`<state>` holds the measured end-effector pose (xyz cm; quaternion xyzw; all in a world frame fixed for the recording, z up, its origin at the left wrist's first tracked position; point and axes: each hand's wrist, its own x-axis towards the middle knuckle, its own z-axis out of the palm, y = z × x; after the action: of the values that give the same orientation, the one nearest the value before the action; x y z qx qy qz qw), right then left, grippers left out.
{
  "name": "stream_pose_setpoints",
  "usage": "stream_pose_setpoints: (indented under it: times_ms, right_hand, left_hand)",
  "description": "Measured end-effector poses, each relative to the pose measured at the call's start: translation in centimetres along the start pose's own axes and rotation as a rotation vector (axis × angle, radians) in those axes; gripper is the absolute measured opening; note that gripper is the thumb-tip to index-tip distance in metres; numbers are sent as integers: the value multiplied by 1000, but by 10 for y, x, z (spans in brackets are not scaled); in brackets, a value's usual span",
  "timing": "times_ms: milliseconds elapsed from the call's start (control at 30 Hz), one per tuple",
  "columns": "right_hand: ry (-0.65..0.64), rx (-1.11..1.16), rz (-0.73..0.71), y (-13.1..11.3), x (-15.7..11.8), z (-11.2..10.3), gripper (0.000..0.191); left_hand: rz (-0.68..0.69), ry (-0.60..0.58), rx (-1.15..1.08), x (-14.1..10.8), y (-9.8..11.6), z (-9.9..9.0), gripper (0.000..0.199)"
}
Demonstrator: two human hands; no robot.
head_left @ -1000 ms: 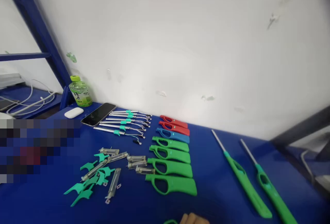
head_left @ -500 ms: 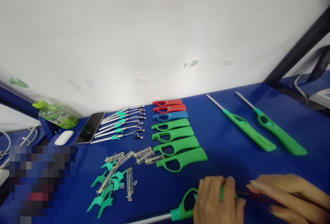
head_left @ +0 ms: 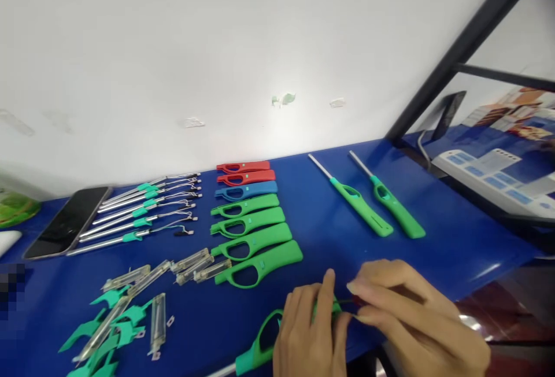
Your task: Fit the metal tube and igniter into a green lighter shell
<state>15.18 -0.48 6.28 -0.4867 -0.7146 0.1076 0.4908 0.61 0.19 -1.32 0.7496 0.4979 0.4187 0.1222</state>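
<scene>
My left hand point(head_left: 310, 331) is closed over the handle of a green gas lighter point(head_left: 259, 355) at the front of the blue table. Its metal tube points left, out of the picture's lower edge. My right hand point(head_left: 411, 319) pinches a thin screwdriver-like tool point(head_left: 346, 302) with a bit of dark red at the fingertips. The tool's narrow shaft reaches the lighter's rear end; fingers hide the exact contact. Behind my hands lies a column of empty lighter shells, the nearest a green shell point(head_left: 277, 258).
Two assembled green lighters point(head_left: 364, 210) lie at the back right. On the left are metal tubes with wires point(head_left: 113, 242), clear fuel tanks point(head_left: 158, 319), teal triggers point(head_left: 128, 331) and a phone point(head_left: 69, 221). A white power strip point(head_left: 489, 177) sits beyond the dark frame.
The view has turned right, so the table's things appear further left. My right hand and the tool have come closer to the lighter's end. My left forefinger is now stretched out along it.
</scene>
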Motion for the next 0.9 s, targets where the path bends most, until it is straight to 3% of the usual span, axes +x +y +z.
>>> stream_pose_setpoints:
  times_ms: [167, 300, 467, 667, 800, 900]
  right_hand:
    - [-26, 6, -50, 4, 10, -3, 44]
    - [98, 42, -46, 1, 13, 7, 47]
    - [194, 47, -36, 4, 9, 3, 28]
    - [417, -52, 219, 42, 2, -8, 11]
    - [298, -108, 276, 60, -8, 4, 20]
    - [151, -154, 306, 65, -16, 13, 24]
  left_hand:
    - [25, -65, 10, 2, -3, -6, 41]
    - [33, -92, 35, 1, -3, -9, 40]
    - [73, -77, 75, 3, -5, -13, 34]
    - [113, -98, 163, 7, -6, -17, 22]
    - [147, -126, 295, 3, -5, -22, 24]
    - [170, -135, 391, -2, -5, -28, 42]
